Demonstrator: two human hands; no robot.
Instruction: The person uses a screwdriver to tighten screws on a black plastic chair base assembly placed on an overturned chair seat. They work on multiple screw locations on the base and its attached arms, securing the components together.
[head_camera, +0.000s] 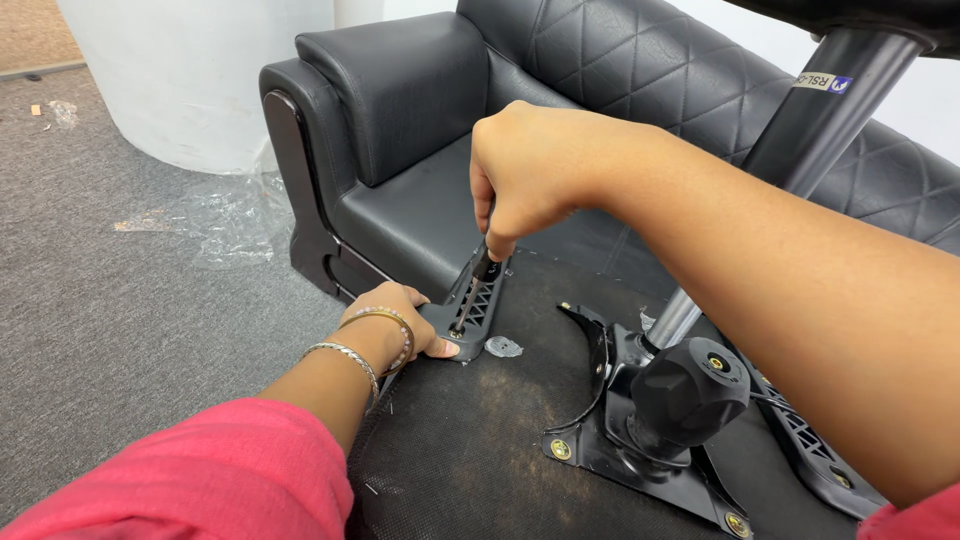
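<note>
Pink sleeve (190, 480): lower left, nearest the camera, covering the left forearm; two bangles (375, 345) at the wrist.

Right forearm: bare, crossing from the lower right edge up to the frame's middle.

Seat underside (460, 450): black mesh fabric, worn brown in patches, lying face up across the lower middle.

Mechanism plate (640, 465): black metal, bolted to the underside with brass-coloured bolts; a round black knob (690, 390) stands over it and a gas column (830, 110) rises from it to the upper right.

Left hand (395, 320): fingers closed round the near end of the armrest bracket (475, 305), thumb pressed on its lower edge, pinning it against the seat edge.

Bracket: black, ribbed plastic, lying at the far left edge of the underside, just beside a small grey patch (503, 347).

Right hand (530, 175): fist clamped on the handle of a screwdriver (478, 275), held nearly upright, tip down in the bracket. Hands are apart, right above left.

Sofa (420, 120): black quilted leather, directly behind the seat.

Carpet (100, 280): grey, left side, with crumpled clear plastic wrap (230, 215) lying on it.

White cylinder (190, 70): far upper left, standing on the carpet.
</note>
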